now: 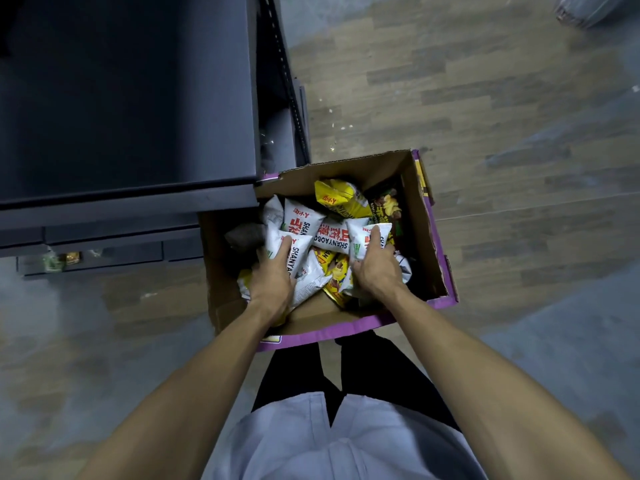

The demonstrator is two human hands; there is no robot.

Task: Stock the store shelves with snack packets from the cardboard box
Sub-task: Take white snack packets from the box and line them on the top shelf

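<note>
Stock pick in progress.
Left hand (pixel 273 273) grasps one white snack packet (pixel 300 251), right hand (pixel 375 268) another white packet (pixel 363 235), inside the purple-edged cardboard box (pixel 414 209), centre frame; I judge it set beside the dark metal shelf (pixel 121 98) for short reach.

Wood-plank floor (pixel 485 98) carrying your box and shelves.
The open cardboard box (pixel 420 244) sits on it directly beneath your fingers (pixel 372 239). The dark shelf unit (pixel 121 98) stands left of and beyond them, and small pale scraps (pixel 334 125) lie farther beyond.
</note>
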